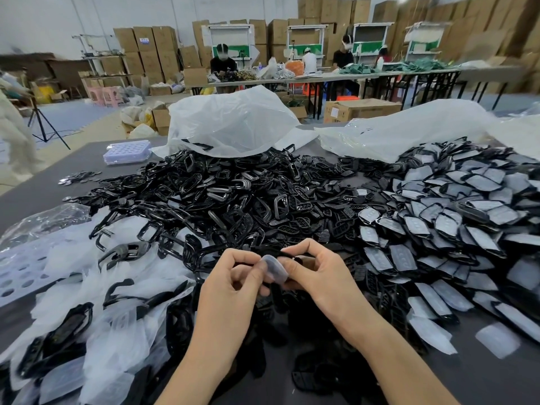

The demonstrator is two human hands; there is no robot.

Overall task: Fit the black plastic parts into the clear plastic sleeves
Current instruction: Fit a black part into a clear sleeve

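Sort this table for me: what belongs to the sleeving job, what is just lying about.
Job: clear sleeve in left hand; black part in right hand; black parts pile; sleeved parts pile; loose sleeves.
Lying about: holed tray; white bags; metal discs.

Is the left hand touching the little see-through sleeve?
Touching. The head view shows the left hand pinching the clear sleeve between thumb and finger, no gap; the right hand pinches a black part beside it.
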